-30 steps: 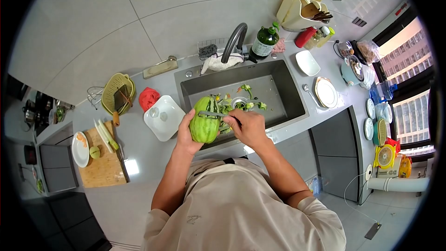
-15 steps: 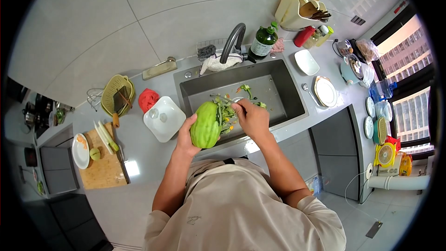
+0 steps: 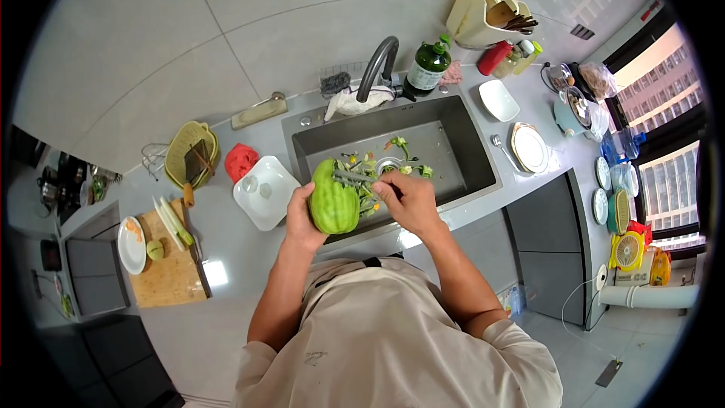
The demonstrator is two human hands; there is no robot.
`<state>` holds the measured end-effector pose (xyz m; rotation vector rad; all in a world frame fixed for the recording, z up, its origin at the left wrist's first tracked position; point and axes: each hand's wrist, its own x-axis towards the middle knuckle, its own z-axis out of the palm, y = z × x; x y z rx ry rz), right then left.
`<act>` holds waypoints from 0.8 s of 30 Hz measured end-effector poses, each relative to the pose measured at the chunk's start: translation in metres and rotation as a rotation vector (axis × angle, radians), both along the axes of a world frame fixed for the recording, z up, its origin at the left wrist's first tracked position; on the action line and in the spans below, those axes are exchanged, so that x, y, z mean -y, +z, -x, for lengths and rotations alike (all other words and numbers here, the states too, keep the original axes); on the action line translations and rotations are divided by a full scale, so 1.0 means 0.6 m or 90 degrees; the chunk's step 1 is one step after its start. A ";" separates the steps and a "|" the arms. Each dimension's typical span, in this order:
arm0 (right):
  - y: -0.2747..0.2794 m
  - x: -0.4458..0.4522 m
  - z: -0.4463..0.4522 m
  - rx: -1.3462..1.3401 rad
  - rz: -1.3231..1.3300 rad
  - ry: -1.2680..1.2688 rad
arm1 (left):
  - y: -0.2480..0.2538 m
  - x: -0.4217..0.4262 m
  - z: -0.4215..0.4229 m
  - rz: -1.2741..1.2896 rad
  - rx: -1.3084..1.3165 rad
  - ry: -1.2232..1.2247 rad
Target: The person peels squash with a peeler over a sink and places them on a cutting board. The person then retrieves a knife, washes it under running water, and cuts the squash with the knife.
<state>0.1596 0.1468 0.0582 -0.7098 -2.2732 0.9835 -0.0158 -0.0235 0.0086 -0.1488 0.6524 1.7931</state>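
Note:
My left hand [image 3: 302,221] is wrapped round the side of a large, pale green, ribbed gourd [image 3: 336,208], held up over the front left of the sink [image 3: 461,143]. In my right hand [image 3: 412,201] is a grey metal peeler [image 3: 354,177], its far end lying against the gourd's upper right side. The fingers hide the handle. Green leafy scraps [image 3: 404,149] with yellow bits lie in the sink, round the drain [image 3: 389,165]. Left of the gourd, a white square bowl [image 3: 266,210] stands on the counter.
Behind the sink rise a dark faucet [image 3: 377,68] and a green pump bottle [image 3: 428,68]. At left are a cutting board [image 3: 170,279] with scallion-like stalks, a knife and a round green piece, an oval plate [image 3: 131,257] and a yellow-green basket [image 3: 181,166]. White dishes [image 3: 529,148] stand at right.
The gourd has tipped more upright and shifted slightly up. My right hand has moved a little down, and the peeler has shifted left onto the gourd's upper side.

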 end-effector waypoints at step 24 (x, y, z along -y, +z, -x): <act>-0.010 -0.019 0.013 0.111 -0.061 -0.116 | -0.012 0.007 0.000 -0.001 -0.006 -0.026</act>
